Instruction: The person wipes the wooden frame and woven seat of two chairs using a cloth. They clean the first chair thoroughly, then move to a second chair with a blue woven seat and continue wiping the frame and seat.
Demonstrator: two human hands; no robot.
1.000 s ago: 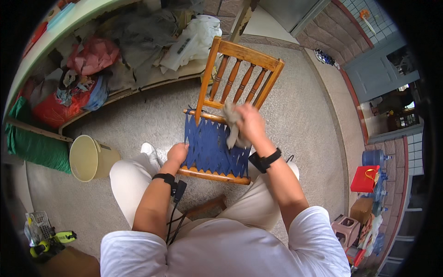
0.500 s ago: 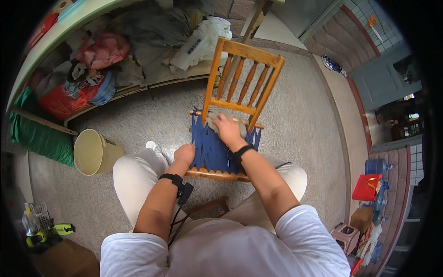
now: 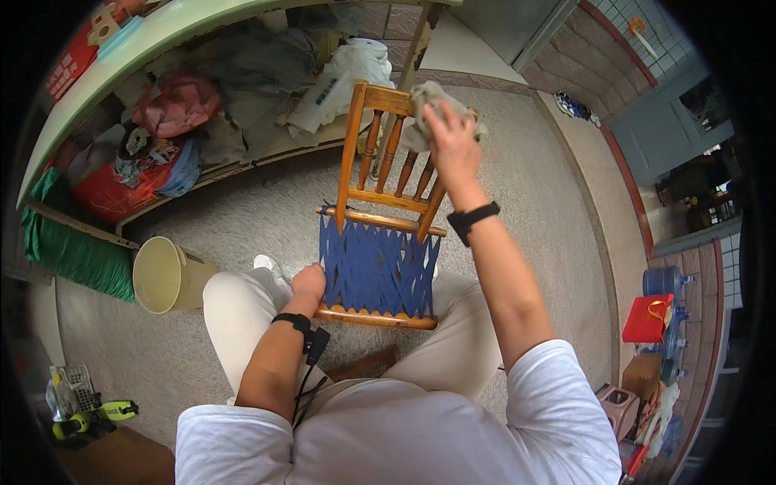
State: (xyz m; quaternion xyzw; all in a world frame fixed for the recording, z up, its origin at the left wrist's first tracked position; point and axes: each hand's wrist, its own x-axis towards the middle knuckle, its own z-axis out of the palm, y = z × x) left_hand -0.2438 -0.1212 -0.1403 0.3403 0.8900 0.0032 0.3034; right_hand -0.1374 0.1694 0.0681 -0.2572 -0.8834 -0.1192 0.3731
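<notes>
A small wooden chair (image 3: 349, 162) with spindles in its backrest stands between my knees. Its seat (image 3: 376, 263) is woven from dark blue straps. My right hand (image 3: 455, 149) presses a grey cloth (image 3: 432, 95) against the right end of the top rail, covering that corner. Beside the seat's left edge, my left hand (image 3: 309, 284) is closed on the chair's side; its fingertips are hidden. Both wrists wear black bands.
A beige bucket (image 3: 158, 275) stands on the floor to my left. Behind the chair runs a low shelf with plastic bags (image 3: 347, 81) and a pink bag (image 3: 176, 103). Large blue water bottles (image 3: 664, 281) and a red gift bag (image 3: 647, 318) line the right wall.
My right hand has carried the cloth from the rear of the seat up to the backrest's top rail. The left hand stays at the seat's left side.
</notes>
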